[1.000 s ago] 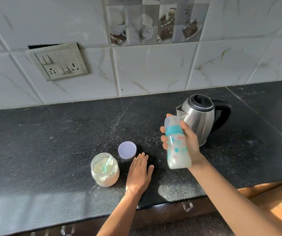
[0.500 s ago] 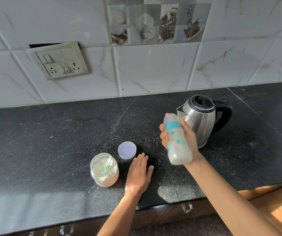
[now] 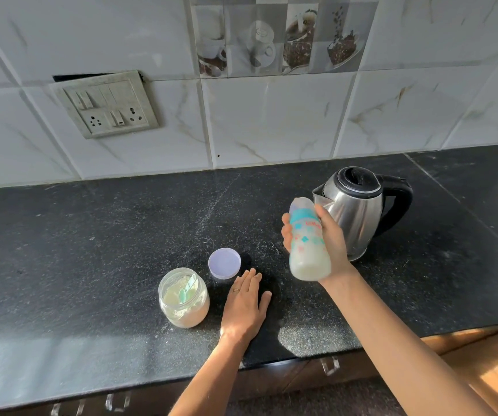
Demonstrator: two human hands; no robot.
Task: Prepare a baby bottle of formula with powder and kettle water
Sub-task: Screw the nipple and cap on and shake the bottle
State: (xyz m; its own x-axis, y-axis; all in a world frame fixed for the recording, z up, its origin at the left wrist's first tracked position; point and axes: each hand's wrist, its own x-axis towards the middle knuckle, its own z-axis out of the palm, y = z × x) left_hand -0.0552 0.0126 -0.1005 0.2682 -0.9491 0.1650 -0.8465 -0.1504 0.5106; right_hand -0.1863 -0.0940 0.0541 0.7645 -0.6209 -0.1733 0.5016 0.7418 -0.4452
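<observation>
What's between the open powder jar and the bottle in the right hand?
In the head view, the left hand lies flat on the counter between powder jar and bottle; the purple lid sits just behind it.

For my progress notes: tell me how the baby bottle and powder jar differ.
The baby bottle is capped; the powder jar stands open, its purple lid beside it. The right hand holds the bottle tilted above the counter; the jar sits upright on it. The bottle holds milky liquid; the jar holds dry powder and a scoop. Both are see-through.
</observation>
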